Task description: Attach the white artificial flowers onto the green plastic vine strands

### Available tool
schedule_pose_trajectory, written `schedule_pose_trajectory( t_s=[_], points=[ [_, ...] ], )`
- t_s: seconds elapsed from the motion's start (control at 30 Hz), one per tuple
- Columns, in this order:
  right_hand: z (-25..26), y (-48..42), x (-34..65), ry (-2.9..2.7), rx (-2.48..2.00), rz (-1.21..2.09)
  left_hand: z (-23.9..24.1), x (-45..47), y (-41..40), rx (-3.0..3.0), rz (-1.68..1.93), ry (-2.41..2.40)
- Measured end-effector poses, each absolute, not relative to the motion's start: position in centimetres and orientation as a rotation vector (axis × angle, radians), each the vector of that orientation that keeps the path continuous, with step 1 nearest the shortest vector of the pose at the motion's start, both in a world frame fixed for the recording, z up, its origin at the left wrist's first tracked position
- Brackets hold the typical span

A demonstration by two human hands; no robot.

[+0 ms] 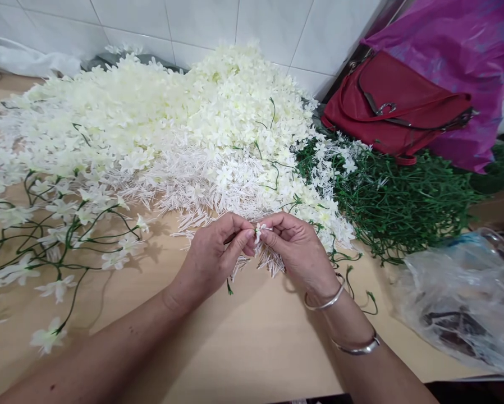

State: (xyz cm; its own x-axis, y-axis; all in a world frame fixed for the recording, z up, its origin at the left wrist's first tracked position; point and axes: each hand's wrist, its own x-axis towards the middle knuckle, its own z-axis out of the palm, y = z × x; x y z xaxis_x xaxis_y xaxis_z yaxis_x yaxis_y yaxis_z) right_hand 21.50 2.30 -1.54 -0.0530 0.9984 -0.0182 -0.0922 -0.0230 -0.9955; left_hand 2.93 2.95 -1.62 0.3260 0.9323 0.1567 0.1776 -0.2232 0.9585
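Between both sets of fingertips is a small white artificial flower (258,231), held just above the table. My left hand (218,249) pinches it from the left, thumb against forefinger. From the other side my right hand (296,247), with two bangles on the wrist, grips it as well. Parts of the flower are covered by the fingers. Behind the hands lie many thin white stamen-like sticks (184,174), and a big heap of cream-white artificial blossoms (151,106) rises farther back. One green stem piece (230,288) lies just below my left hand.
Flowers on green stems (73,224) spread over the table's left side. At right are a pile of green plastic stems (407,196), a red handbag (407,106), a purple bag (466,50) and a clear plastic bag (458,297). A tiled wall (205,22) bounds the back.
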Motion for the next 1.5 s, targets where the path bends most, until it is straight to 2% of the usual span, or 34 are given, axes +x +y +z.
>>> schedule_pose_trajectory(
  t_s=[0.33,0.53,0.67,0.9,1.17,1.33,1.5],
  points=[
    [-0.2,1.9,21.1,-1.192,-1.098,1.227,-0.3,3.1,2.9,1.628,1.092,0.915],
    [0.6,1.2,20.8,-1.651,-1.172,0.865,1.6,2.1,3.7,1.385,1.483,0.918],
    [0.3,0.8,20.1,-2.072,-1.162,0.594,2.2,1.5,4.3,1.284,1.495,0.991],
    [0.5,0.7,20.1,-2.195,-1.282,0.418,3.0,1.7,3.7,1.269,1.259,0.966],
    [1.3,1.6,22.5,-1.774,-1.471,0.290,2.2,0.9,3.9,1.629,0.356,0.677],
    [1.1,1.7,22.4,-1.707,-1.504,0.308,2.9,0.1,4.5,1.886,0.331,0.553],
    [0.6,1.7,22.2,-1.586,-1.519,0.484,3.9,-0.5,4.8,1.899,0.342,0.656]
  ],
)
